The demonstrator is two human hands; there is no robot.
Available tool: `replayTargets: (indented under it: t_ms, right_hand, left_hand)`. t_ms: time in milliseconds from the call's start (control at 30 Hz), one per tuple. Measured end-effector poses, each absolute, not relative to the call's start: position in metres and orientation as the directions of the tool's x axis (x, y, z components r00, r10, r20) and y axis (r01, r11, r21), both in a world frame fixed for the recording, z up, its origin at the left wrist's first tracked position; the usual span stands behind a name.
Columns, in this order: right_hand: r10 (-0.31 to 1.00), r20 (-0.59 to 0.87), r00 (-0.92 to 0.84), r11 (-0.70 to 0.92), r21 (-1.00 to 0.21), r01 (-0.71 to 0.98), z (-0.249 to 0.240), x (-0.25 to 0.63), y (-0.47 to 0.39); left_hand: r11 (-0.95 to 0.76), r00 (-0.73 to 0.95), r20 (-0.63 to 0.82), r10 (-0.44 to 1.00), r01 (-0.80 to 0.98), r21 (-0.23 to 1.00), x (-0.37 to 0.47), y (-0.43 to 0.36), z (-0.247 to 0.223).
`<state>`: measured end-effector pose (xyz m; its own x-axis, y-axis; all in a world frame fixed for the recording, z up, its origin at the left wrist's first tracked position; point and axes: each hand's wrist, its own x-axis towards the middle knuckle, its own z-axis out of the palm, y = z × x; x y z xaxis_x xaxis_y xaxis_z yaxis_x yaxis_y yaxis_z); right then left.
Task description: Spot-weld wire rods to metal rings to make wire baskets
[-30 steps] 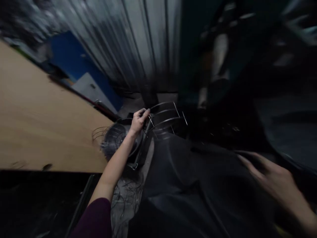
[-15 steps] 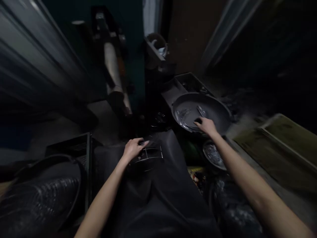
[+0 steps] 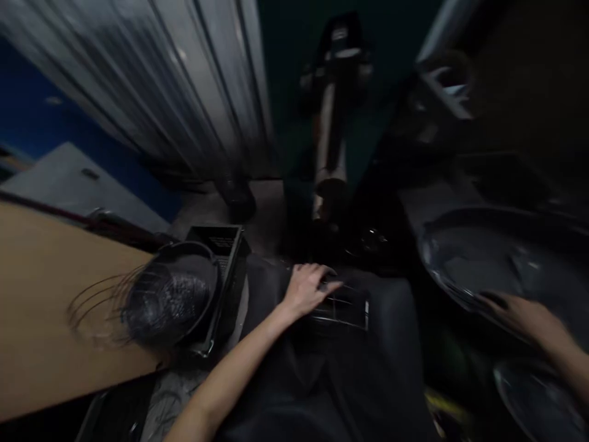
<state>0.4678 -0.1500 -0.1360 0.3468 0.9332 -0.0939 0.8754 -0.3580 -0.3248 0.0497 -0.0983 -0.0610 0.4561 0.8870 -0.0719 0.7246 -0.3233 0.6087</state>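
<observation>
In the head view my left hand is closed on a dark curved piece, too dim to name, above a thin wire frame that lies on the dark cloth over my lap. My right hand is at the near edge of a wide round basin, fingers bent and blurred. Whether it holds anything is hidden by blur. Shiny thin pieces lie along the basin's left side.
At the left a round tub of dark shiny wire-like pieces stands by a black crate, beside a tan board. A machine with a pale column stands ahead. A smaller bowl is at lower right.
The view has swung left, bringing the tan board and blue surface in. My right hand is nearer the basin's near rim, and my left hand stays at the wire frame.
</observation>
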Motion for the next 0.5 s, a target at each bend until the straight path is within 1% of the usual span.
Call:
replayTargets:
  t_ms: [33, 67, 133, 200, 267, 300, 333, 367, 400, 467, 500]
  right_hand:
    - [0.885, -0.147, 0.442, -0.464, -0.356, 0.811, -0.125, 0.466, -0.154]
    - [0.858, -0.113, 0.501, -0.500, -0.400, 0.768, -0.113, 0.463, -0.157]
    - [0.804, 0.081, 0.589, -0.461, -0.542, 0.703, -0.086, 0.455, -0.157]
    - [0.719, 0.171, 0.674, -0.491, -0.561, 0.666, -0.057, 0.445, -0.152]
    - [0.638, 0.199, 0.744, -0.466, -0.669, 0.579, -0.026, 0.430, -0.145]
    - [0.616, 0.177, 0.767, -0.420, -0.751, 0.510, -0.010, 0.419, -0.143]
    - [0.613, 0.124, 0.780, -0.348, -0.844, 0.408, 0.007, 0.405, -0.142]
    - [0.633, 0.048, 0.773, -0.270, -0.922, 0.278, 0.024, 0.388, -0.141]
    - [0.672, -0.044, 0.739, -0.203, -0.971, 0.126, 0.041, 0.371, -0.142]
    - [0.763, -0.183, 0.620, -0.129, -0.983, -0.131, 0.073, 0.337, -0.145]
    - [0.801, -0.211, 0.560, -0.109, -0.972, -0.210, 0.086, 0.322, -0.145]
  left_hand:
    - [-0.363, 0.455, 0.010, 0.890, 0.696, 0.619, 0.049, -0.101, -0.056]
    - [-0.391, 0.449, 0.081, 0.890, 0.660, 0.642, 0.049, -0.103, -0.052]
    - [-0.425, 0.441, 0.180, 0.879, 0.557, 0.714, 0.054, -0.107, -0.042]
    - [-0.440, 0.490, 0.212, 0.846, 0.415, 0.796, 0.068, -0.114, -0.032]
    - [-0.432, 0.593, 0.197, 0.781, 0.285, 0.856, 0.090, -0.126, -0.022]
    - [-0.429, 0.644, 0.187, 0.742, 0.240, 0.871, 0.104, -0.133, -0.016]
    - [-0.431, 0.687, 0.180, 0.704, 0.211, 0.877, 0.117, -0.141, -0.011]
    - [-0.438, 0.718, 0.175, 0.674, 0.198, 0.877, 0.130, -0.147, -0.007]
    - [-0.447, 0.737, 0.173, 0.653, 0.190, 0.874, 0.142, -0.152, -0.004]
    - [-0.445, 0.770, 0.167, 0.616, 0.165, 0.880, 0.157, -0.158, -0.002]
    - [-0.420, 0.788, 0.152, 0.597, 0.145, 0.896, 0.158, -0.160, -0.004]
